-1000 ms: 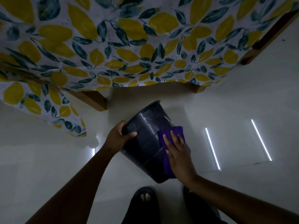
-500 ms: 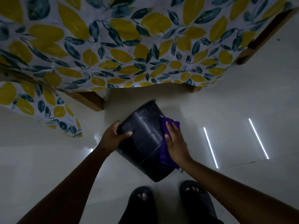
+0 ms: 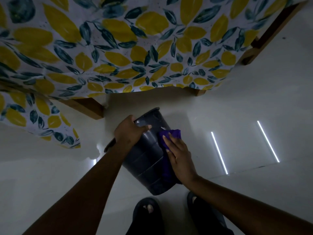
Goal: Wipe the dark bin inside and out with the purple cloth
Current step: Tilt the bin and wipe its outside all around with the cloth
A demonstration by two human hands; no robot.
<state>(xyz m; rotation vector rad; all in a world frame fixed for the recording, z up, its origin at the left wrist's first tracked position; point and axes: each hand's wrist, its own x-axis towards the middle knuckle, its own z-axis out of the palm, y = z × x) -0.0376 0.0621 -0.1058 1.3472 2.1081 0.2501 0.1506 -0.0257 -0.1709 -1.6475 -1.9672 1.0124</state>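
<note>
Floor (image 3: pixel 50 184) is stretching pale and glossy under everything, throwing back strip-light reflections (image 3: pixel 218 151), and a leaf-print sheet (image 3: pixel 118 48) is hanging over a wooden frame (image 3: pixel 84 106) across the top. Bin (image 3: pixel 149 160), dark and ribbed, is being held tilted in the air above the floor, in front of the person's sandalled feet (image 3: pixel 149 211), its mouth pointing away toward the frame and its base nearest the camera. Left hand (image 3: pixel 127 133) is curling around the rim end, thumb lying across the outer wall, fingers hidden behind. Right hand (image 3: pixel 179 155) is lying flat with fingers spread, pressing the cloth (image 3: pixel 169 135) against the bin's right outer side. Judging by the easy one-handed hold, the bin is probably light, stiff plastic with a shiny, somewhat slippery skin, so the rim looks like the surest place to grip; the cloth is soft and bunching under the palm. Outside wiping seems underway, the inside apparently not yet in hand
</note>
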